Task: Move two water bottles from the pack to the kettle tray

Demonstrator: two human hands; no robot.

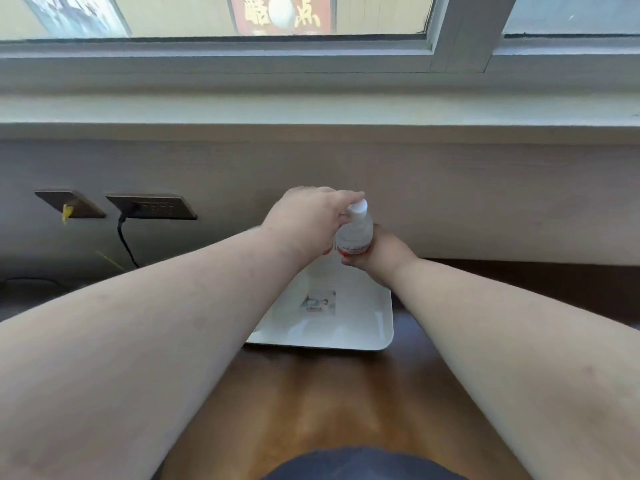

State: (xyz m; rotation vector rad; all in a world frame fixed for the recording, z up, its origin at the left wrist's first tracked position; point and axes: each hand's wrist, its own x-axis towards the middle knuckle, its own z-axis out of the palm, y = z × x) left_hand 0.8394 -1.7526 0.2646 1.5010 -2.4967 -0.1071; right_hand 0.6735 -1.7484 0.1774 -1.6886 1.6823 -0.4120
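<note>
— So where does the grip stand?

— Right hand (377, 252) is wrapped round the lower body of a water bottle (353, 235), clamped on it near the red-and-white label. Left hand (308, 223) reaches over from above, fingertips (349, 199) at the white cap (357, 208); whether it pinches the cap or only steadies it, I cannot tell.

— And the bottle?

— Upright, at the far edge of the white kettle tray (346, 342). Its base is hidden behind the hands, so I cannot say if it rests on the tray yet.

— Which step, then?

— Setting a bottle down on the tray, I'd judge. I see no second bottle, pack or kettle. Next calls for seating the base flat, then letting go without tipping it.

— Surroundings?

— Brown wooden tabletop (311, 403) under the tray, pale wall behind with two dark socket plates (152, 206), a black cable (126, 240) plugged into one, and a window (242, 15) above the sill.
</note>
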